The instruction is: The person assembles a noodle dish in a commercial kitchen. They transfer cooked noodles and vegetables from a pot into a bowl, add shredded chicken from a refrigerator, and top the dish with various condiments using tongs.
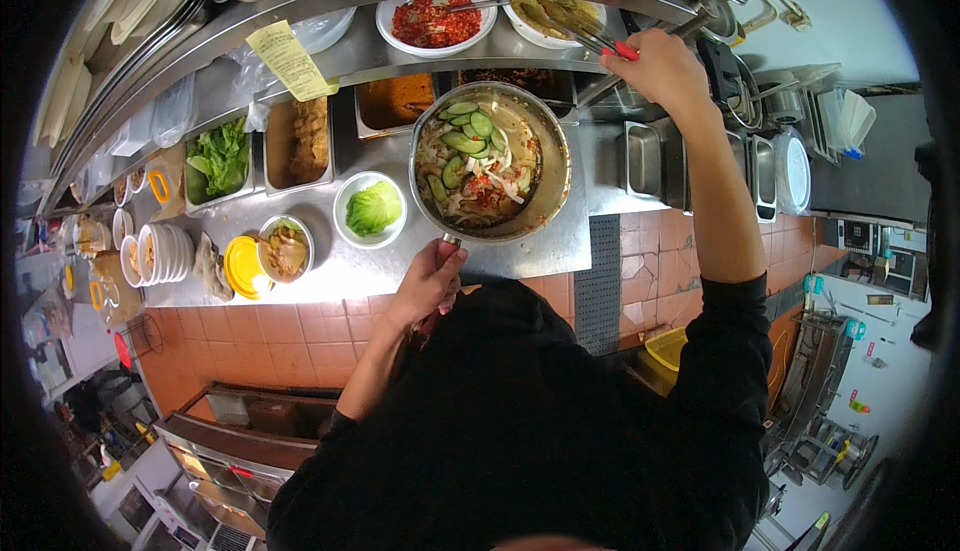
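Observation:
My left hand [428,281] is closed round the handle of a metal pot [562,166] at the counter's front edge. Sliced cucumber [462,141], pale strips and chopped red chilli lie inside the pot in some liquid. Up at the back right, my right hand [655,69] grips metal tongs [588,37] with red grips. The tongs reach over a white bowl [515,23] of yellow-green paste on the shelf; whether their tips touch it I cannot tell. Just left of the pot, a white bowl [342,226] holds green lettuce [373,209].
Behind the pot sit metal trays of orange sauce [390,101], brown pieces [310,141] and leafy greens [218,159]. A white bowl of chopped chilli [436,23] stands on the shelf. At left are a filled bowl [287,251], a yellow lid [243,266] and stacked white containers [170,254].

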Tool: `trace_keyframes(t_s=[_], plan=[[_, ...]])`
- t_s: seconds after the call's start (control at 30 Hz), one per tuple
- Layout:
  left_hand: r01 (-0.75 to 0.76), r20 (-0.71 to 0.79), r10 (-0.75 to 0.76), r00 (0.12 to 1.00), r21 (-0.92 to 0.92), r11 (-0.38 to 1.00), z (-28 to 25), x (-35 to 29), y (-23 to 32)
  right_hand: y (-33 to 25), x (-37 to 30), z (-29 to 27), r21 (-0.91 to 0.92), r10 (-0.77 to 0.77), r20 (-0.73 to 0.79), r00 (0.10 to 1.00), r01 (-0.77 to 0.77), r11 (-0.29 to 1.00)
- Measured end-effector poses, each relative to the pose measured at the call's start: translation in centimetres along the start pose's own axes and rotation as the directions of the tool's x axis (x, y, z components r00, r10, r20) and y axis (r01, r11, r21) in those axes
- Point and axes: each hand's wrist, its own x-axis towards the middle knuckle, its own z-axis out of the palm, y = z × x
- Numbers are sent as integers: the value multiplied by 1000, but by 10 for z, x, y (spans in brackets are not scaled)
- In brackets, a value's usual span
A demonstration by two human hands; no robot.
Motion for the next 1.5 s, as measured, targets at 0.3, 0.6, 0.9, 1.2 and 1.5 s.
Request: trace_keyframes(t_s=[0.3,0.6,0.9,1.2,1.5], plan=[[-4,-38,6,999,55,998,-2,-2,6,28,-10,6,200,-25,-44,999,33,979],[24,-10,-24,1000,-6,1000,-9,3,6,37,-142,26,514,-105,-121,987,152,844],[45,-33,-44,998,29,999,-8,7,8,20,-221,121,354,-263,-213,941,325,877],[84,8,-84,996,39,996,-13,5,-1,33,-235,126,307,-302,-96,948,317,897],[149,131,-190,973,276,950,-40,2,-23,54,-236,137,375,-301,85,950,249,893]])
